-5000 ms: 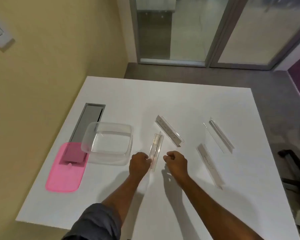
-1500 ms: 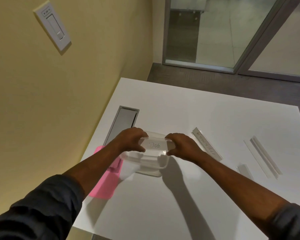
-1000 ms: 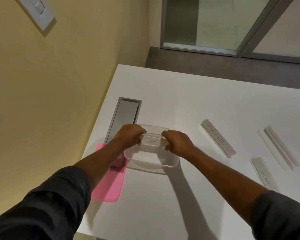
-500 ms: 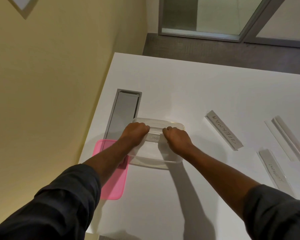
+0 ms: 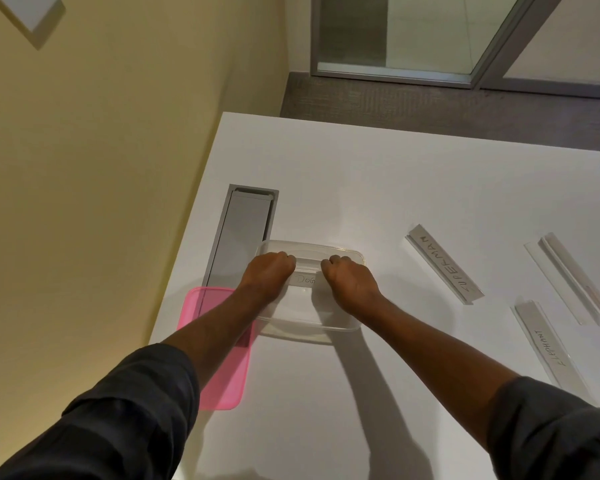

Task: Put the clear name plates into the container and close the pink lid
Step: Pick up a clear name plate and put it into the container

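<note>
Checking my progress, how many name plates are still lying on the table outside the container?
3: the SUPERMAN plate right of the container, the ELEPHANT plate nearer, a blank-looking plate farthest right.

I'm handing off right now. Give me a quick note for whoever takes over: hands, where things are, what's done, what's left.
Left hand and right hand: each shut on one end of the DOG plate, holding it inside the clear container.
Pink lid: off, flat on the table left of the container.
Still on the table, right side: SUPERMAN plate, ELEPHANT plate, blank-side plate.
Done: first plate nearly in.
Left: release it, load the other three, close the lid.
</note>
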Motion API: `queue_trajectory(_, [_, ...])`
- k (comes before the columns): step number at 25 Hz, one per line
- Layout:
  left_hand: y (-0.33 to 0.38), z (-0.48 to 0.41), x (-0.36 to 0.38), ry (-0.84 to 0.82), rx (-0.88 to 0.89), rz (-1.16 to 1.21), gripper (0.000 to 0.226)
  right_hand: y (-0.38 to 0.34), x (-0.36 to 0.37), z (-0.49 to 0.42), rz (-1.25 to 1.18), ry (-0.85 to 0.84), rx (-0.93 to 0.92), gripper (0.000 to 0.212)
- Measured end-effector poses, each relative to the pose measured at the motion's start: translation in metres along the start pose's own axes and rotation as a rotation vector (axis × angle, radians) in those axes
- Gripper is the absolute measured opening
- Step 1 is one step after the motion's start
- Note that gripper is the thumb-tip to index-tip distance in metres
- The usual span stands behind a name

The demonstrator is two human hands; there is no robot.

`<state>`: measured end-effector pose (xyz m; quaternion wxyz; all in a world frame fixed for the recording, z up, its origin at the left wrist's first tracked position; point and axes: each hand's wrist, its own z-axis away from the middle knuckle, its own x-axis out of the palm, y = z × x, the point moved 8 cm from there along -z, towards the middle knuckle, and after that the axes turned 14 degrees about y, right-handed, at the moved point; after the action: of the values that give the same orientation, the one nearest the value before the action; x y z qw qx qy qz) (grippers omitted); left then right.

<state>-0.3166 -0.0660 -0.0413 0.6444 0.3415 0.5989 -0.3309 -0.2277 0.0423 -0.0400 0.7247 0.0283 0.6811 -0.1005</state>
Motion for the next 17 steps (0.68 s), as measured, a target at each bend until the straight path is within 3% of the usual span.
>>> queue_trajectory(5, [0.009, -0.010, -0.039, 0.227, -0.107, 0.173, 0.024, 0.018, -0.033, 0.009, -0.207, 0.154, 0.089, 0.019])
queue_trajectory(9, [0.055, -0.025, -0.087, 0.415, -0.236, 0.427, 0.024, 0.061, -0.074, 0.042, -0.434, 0.281, 0.270, 0.033])
queue_trajectory(12, [0.111, -0.041, -0.103, 0.399, -0.244, 0.552, 0.021, 0.112, -0.093, 0.086, -0.540, 0.344, 0.437, 0.036])
queue_trajectory(17, [0.218, -0.066, -0.098, 0.214, -0.203, 0.713, 0.017, 0.207, -0.111, 0.178, -0.539, 0.379, 0.694, 0.032])
